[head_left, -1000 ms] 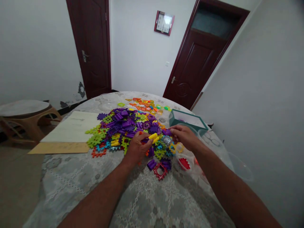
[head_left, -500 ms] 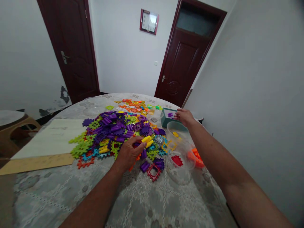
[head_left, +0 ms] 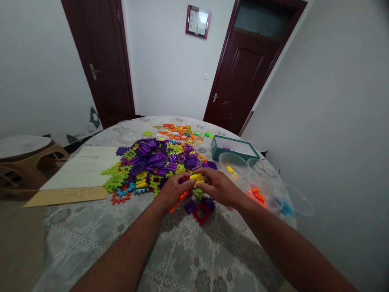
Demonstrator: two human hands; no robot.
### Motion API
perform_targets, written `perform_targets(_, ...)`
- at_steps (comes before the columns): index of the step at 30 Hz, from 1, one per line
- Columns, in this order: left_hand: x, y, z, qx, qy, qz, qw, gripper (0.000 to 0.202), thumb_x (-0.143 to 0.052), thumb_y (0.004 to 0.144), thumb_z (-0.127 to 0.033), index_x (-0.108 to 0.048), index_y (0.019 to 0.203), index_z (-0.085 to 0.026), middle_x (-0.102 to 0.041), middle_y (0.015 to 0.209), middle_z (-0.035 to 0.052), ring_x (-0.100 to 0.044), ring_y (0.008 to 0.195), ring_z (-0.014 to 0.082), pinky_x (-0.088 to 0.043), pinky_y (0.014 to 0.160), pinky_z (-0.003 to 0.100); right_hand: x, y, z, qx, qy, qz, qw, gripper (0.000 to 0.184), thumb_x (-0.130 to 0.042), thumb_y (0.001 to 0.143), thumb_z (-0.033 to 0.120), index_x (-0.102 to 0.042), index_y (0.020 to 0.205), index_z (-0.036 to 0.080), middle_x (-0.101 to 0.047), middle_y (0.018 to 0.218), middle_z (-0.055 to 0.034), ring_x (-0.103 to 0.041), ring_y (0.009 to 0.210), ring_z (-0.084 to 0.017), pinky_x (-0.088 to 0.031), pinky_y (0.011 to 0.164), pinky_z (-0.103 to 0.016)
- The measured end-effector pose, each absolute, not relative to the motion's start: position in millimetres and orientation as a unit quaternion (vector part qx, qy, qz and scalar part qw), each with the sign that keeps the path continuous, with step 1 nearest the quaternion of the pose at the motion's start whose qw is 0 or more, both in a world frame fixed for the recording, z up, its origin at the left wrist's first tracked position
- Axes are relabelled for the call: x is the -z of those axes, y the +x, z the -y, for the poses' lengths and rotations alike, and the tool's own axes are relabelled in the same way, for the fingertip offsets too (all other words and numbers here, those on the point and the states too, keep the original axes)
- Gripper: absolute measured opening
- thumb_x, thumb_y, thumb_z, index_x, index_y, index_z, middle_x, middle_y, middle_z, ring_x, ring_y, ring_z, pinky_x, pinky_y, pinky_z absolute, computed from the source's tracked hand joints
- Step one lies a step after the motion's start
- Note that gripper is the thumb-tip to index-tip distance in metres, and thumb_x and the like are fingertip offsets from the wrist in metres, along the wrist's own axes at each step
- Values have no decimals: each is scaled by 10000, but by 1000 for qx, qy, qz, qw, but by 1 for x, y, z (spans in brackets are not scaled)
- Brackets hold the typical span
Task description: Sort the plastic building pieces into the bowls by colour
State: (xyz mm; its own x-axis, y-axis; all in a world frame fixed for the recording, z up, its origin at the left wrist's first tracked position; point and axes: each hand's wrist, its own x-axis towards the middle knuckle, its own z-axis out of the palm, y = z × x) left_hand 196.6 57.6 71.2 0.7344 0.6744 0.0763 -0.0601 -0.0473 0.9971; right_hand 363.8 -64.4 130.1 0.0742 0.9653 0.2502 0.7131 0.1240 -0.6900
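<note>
Over the near edge of the pile, both my hands meet at a yellow toy building piece (head_left: 197, 179) with rounded tube shapes. My left hand (head_left: 172, 190) is closed on it between thumb and fingers; an orange piece (head_left: 179, 201) shows under that palm. Thumb and fingers of my right hand (head_left: 221, 185) close on the yellow piece's right side, partly covering it. The pile of gear-edged building pieces (head_left: 153, 160), mostly purple and green, lies just beyond. Below my hands lie a red square frame piece (head_left: 201, 214) and purple pieces (head_left: 191, 207).
A teal-edged box (head_left: 235, 151) stands at the back right. Clear plastic tubs (head_left: 234, 156) along the right hold yellow, orange and blue pieces. Orange pieces (head_left: 176, 132) are spread at the back. A pale sheet (head_left: 82, 166) and a tan strip (head_left: 68, 196) lie left.
My right hand has come back from above the teal box to the yellow piece in my left hand. Purple pieces were in sight at that box. The view has shifted.
</note>
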Motion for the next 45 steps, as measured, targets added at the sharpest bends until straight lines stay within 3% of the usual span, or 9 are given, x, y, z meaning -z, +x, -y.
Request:
perform_targets(5,-68,195,-59,-237,498,-217,805,457,-821,817,-521,-733,1151,-221,-763,1110,93,-728,837,209,-451,496,225,-125,396,66,-167,-684,603,375,393,-640,934,291,-688,1321,239,-737,974,-23,-657,779,-169,-522,706,-283)
perform_targets(8,-69,192,-62,-235,411,-185,861,470,-827,834,-477,-726,1217,-224,-737,1227,129,-747,879,201,-421,447,179,-120,437,64,-24,-737,589,331,366,-612,904,256,-723,1251,218,-747,1103,-78,-686,926,-221,-556,867,-367)
perform_targets(12,-69,190,-64,-224,350,-166,894,420,-822,847,-427,-734,1206,-228,-748,1194,118,-755,854,185,-431,438,151,-109,478,63,115,-776,553,282,407,-555,871,184,-721,1243,186,-736,1214,-138,-671,1138,-293,-524,1064,-468)
perform_targets(16,-70,190,-63,-224,325,-172,903,368,-803,874,-434,-741,1162,-214,-763,1141,111,-757,826,176,-435,425,145,-113,473,64,177,-757,562,282,407,-519,894,160,-703,1257,142,-710,1243,-193,-642,1212,-331,-507,1105,-512)
perform_targets(21,-71,192,-63,-220,313,-183,906,371,-789,905,-455,-729,1143,-176,-772,1051,119,-764,785,182,-445,416,154,-134,400,69,94,-667,661,332,309,-552,995,188,-689,1269,228,-707,1213,-129,-690,1023,-258,-584,973,-446)
perform_targets(27,-63,196,-62,-237,323,-168,901,343,-855,848,-445,-715,961,-154,-734,805,44,-704,623,149,-536,516,214,-122,309,62,5,-557,763,328,356,-560,1029,122,-653,1338,271,-628,1387,-108,-618,1284,-252,-539,1102,-445)
perform_targets(34,-59,201,-61,-249,339,-154,894,383,-915,764,-449,-707,868,-146,-732,793,30,-697,669,164,-549,602,254,-109,300,57,-22,-580,751,315,206,-555,983,60,-642,1080,220,-653,1168,-94,-630,1134,-242,-533,1031,-393)
perform_targets(37,-55,203,-59,-242,344,-156,894,343,-902,781,-426,-711,861,-153,-727,785,16,-695,691,161,-551,636,254,-112,304,60,-57,-580,742,333,204,-566,945,45,-617,1037,219,-668,1047,-59,-639,997,-219,-530,916,-347)
perform_targets(45,-58,200,-61,-202,347,-215,890,353,-828,864,-473,-712,991,-164,-744,864,78,-707,606,173,-433,399,206,-129,319,90,-4,-679,601,421,143,-599,1009,269,-703,1095,223,-709,878,-18,-631,732,-170,-491,722,-299)
